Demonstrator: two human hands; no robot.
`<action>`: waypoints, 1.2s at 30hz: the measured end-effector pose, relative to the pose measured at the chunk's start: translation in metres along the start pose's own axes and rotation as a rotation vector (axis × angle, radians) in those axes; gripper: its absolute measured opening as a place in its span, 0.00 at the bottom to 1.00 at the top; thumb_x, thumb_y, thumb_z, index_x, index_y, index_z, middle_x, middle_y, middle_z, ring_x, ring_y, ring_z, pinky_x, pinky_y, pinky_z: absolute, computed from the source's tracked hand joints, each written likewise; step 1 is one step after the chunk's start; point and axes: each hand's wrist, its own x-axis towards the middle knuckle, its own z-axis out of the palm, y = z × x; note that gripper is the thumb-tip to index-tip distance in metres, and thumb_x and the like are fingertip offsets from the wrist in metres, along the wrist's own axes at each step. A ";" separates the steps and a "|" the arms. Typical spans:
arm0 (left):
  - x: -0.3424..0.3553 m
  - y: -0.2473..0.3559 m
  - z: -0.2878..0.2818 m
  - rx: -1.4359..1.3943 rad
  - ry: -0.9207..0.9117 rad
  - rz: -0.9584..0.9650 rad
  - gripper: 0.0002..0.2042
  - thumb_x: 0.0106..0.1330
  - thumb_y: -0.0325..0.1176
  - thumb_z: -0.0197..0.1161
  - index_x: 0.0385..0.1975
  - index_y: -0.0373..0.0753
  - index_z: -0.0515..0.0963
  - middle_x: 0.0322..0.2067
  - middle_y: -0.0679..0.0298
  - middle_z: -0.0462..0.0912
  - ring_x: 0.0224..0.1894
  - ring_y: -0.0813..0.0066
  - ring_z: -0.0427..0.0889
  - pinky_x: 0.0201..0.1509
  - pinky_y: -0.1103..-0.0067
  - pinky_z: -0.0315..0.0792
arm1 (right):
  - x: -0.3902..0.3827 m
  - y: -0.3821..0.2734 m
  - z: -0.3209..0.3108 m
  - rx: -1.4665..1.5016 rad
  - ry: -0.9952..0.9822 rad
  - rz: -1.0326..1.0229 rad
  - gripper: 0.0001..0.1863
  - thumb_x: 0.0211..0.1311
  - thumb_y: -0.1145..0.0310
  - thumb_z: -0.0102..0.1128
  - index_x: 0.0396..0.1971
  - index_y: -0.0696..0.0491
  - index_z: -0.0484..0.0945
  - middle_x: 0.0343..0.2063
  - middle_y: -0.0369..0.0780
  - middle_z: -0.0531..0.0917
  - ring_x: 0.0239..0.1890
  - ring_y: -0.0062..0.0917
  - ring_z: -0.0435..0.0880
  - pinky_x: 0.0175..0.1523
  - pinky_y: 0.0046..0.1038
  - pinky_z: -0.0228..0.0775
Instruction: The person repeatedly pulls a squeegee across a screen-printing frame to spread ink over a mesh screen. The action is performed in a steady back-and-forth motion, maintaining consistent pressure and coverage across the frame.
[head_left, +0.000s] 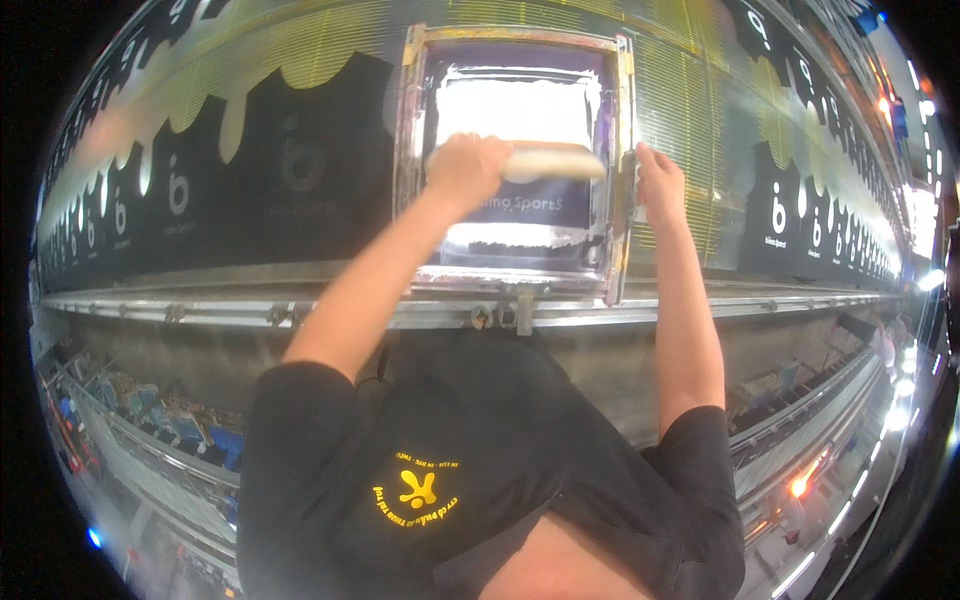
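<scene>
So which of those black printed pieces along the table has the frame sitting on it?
The black piece in the middle, straight ahead: the metal-edged screen frame lies over it. The left hand grips the squeegee; the right hand holds the frame's edge. The neighbouring pieces lie uncovered.

1. A printing screen (pixel 520 160) lies on the long table straight ahead: a rectangular metal frame around dark purple mesh, smeared with a broad white patch.
2. Under and beside it runs a row of black fabric panels (pixel 290 170), each bearing a pale round emblem with small lettering beneath.
3. Above the panels, yellow-and-white drip-shaped print (pixel 330 60) stretches along the table.
</scene>
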 end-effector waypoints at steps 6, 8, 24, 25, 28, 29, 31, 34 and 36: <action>-0.152 0.081 0.023 0.076 0.255 0.120 0.21 0.56 0.23 0.68 0.52 0.40 0.84 0.46 0.66 0.88 0.51 0.67 0.86 0.61 0.67 0.74 | 0.004 0.004 0.002 0.005 0.028 -0.097 0.27 0.74 0.52 0.72 0.59 0.60 0.85 0.24 0.27 0.71 0.21 0.13 0.64 0.25 0.23 0.54; -0.157 0.078 0.011 0.027 0.238 0.133 0.24 0.55 0.24 0.69 0.55 0.40 0.83 0.50 0.65 0.88 0.53 0.64 0.86 0.63 0.66 0.73 | -0.004 0.005 0.006 0.031 0.100 -0.244 0.24 0.73 0.52 0.73 0.56 0.57 0.86 0.26 0.27 0.75 0.23 0.12 0.65 0.26 0.22 0.56; -0.253 -0.199 -0.160 0.048 -0.248 -0.033 0.33 0.56 0.27 0.74 0.67 0.50 0.81 0.65 0.67 0.85 0.68 0.67 0.80 0.74 0.59 0.66 | -0.090 0.055 0.341 -0.003 0.294 -0.552 0.15 0.75 0.61 0.71 0.51 0.56 0.87 0.34 0.34 0.88 0.34 0.18 0.81 0.42 0.26 0.75; -0.261 -0.219 -0.169 0.046 -0.216 -0.028 0.33 0.55 0.26 0.74 0.66 0.49 0.81 0.63 0.67 0.85 0.66 0.65 0.81 0.73 0.58 0.67 | -0.104 0.047 0.362 -0.035 0.259 -0.408 0.14 0.73 0.60 0.73 0.49 0.54 0.88 0.30 0.32 0.86 0.31 0.17 0.79 0.40 0.28 0.74; -0.283 -0.241 -0.188 0.122 -0.188 0.057 0.32 0.55 0.25 0.74 0.65 0.48 0.81 0.62 0.66 0.86 0.64 0.63 0.82 0.75 0.56 0.67 | -0.125 0.045 0.392 -0.053 0.278 -0.248 0.17 0.70 0.54 0.73 0.50 0.49 0.88 0.31 0.37 0.87 0.32 0.24 0.82 0.43 0.32 0.77; -0.280 -0.248 -0.192 0.082 -0.246 0.057 0.32 0.56 0.26 0.75 0.65 0.46 0.81 0.62 0.65 0.86 0.65 0.63 0.83 0.76 0.55 0.66 | -0.127 0.040 0.397 -0.138 0.300 -0.221 0.18 0.70 0.52 0.73 0.50 0.48 0.88 0.32 0.39 0.88 0.33 0.26 0.84 0.45 0.33 0.78; -0.273 -0.255 -0.207 0.013 -0.355 0.039 0.31 0.57 0.27 0.76 0.65 0.43 0.82 0.64 0.63 0.86 0.65 0.62 0.84 0.79 0.55 0.63 | -0.132 0.030 0.398 -0.258 0.339 -0.259 0.18 0.69 0.52 0.73 0.51 0.47 0.88 0.34 0.41 0.89 0.36 0.28 0.86 0.47 0.34 0.79; -0.226 -0.262 -0.230 0.008 -0.417 0.028 0.28 0.61 0.28 0.74 0.64 0.46 0.82 0.58 0.61 0.89 0.59 0.60 0.87 0.79 0.54 0.63 | -0.132 0.033 0.393 -0.237 0.327 -0.384 0.20 0.69 0.52 0.73 0.53 0.49 0.87 0.37 0.40 0.90 0.38 0.26 0.86 0.49 0.33 0.79; -0.189 -0.282 -0.233 0.006 -0.339 0.050 0.23 0.65 0.29 0.72 0.62 0.48 0.84 0.49 0.61 0.92 0.53 0.58 0.88 0.78 0.54 0.64 | -0.134 0.034 0.395 -0.250 0.314 -0.363 0.20 0.70 0.54 0.74 0.54 0.50 0.86 0.39 0.37 0.89 0.38 0.20 0.85 0.47 0.29 0.80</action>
